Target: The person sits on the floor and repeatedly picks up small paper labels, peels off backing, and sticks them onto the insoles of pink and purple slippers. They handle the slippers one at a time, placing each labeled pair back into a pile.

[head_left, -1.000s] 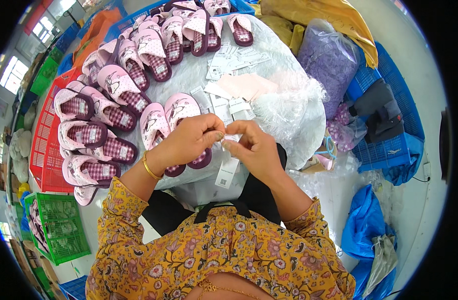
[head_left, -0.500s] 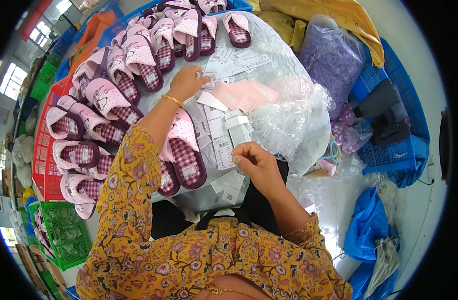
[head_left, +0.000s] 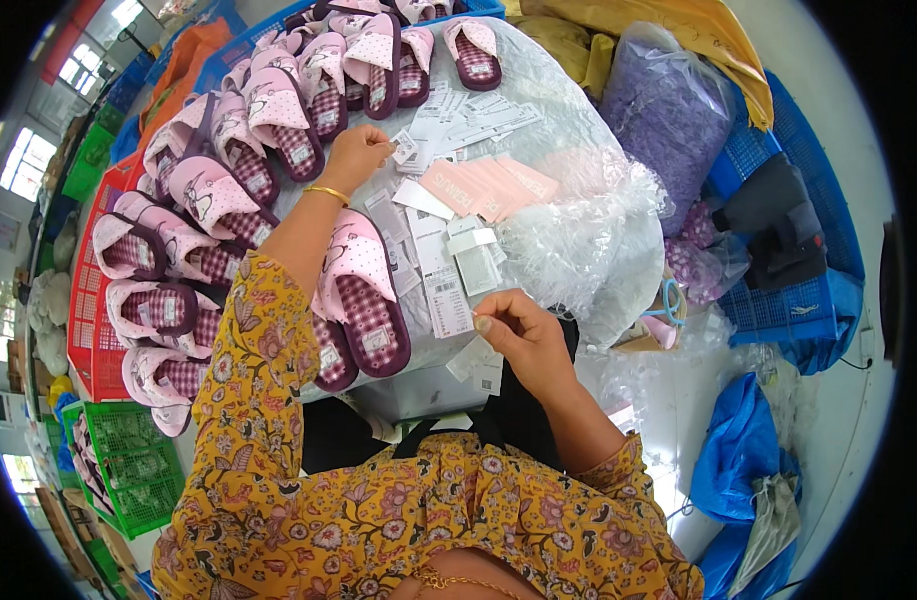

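Observation:
My left hand reaches over the table, its fingers pinching a small white tag at the edge of a spread of white printed tags. Near the table's front edge is my right hand, thumb and forefinger pressed together; whatever they hold is too small to make out. A long white tag lies just left of its fingertips, beside a stack of small white tags. Between my arms sits a pink slipper with a plum checked insole, its mate partly behind it. Several salmon-pink cards lie fanned out mid-table.
More pink slippers crowd the table's left and far sides. Crumpled clear plastic covers the right part. Beyond it stand a bag of purple material and a blue crate. A red crate and green crate are at left.
My left hand has moved slightly away from me and now pinches a small tag. My right hand has shifted a little to the right and nearer me, fingers still pinched.

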{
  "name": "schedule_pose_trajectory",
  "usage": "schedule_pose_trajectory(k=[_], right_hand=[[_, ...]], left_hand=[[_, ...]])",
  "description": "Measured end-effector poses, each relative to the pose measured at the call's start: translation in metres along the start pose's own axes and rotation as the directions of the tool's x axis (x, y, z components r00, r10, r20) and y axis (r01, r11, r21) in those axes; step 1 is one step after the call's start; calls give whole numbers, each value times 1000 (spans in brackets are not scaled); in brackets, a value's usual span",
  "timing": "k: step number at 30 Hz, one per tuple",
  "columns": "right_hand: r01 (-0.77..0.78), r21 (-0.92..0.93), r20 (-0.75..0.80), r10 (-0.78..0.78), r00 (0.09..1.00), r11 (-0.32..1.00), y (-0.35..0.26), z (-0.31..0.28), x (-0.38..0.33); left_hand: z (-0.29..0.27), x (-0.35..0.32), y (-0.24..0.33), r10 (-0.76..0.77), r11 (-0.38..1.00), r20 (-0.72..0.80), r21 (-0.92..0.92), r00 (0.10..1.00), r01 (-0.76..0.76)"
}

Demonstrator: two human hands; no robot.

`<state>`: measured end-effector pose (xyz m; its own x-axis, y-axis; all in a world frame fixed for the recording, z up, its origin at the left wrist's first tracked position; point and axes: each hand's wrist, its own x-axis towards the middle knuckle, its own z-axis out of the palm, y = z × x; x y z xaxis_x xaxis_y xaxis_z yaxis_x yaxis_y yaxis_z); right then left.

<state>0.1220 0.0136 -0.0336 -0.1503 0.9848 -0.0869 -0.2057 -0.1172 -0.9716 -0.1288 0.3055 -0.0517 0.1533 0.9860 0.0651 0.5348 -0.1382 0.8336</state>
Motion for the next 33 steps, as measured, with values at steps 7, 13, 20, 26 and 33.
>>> schedule_pose_trajectory(k=[7, 13, 20, 26, 33], right_hand=[[40, 5, 24, -40, 999, 999, -6, 16, -7], [45, -37, 17, -44, 999, 998, -14, 17, -21], [113, 2, -125, -112, 986, 994, -40, 33, -1], [73, 173, -182, -41, 983, 982, -39, 49, 23], [62, 174, -149, -36, 988, 983, -36, 51, 17]], left_hand=[[-10, -24, 12, 136, 926, 58, 348, 989, -148], [-37, -48, 42, 86, 976, 58, 194, 995, -96], [-32, -133, 108, 22, 948, 185, -317, 982, 39], [-13, -191, 118, 96, 873, 189, -488, 977, 9], [-7, -214, 124, 129, 857, 181, -516, 975, -18]])
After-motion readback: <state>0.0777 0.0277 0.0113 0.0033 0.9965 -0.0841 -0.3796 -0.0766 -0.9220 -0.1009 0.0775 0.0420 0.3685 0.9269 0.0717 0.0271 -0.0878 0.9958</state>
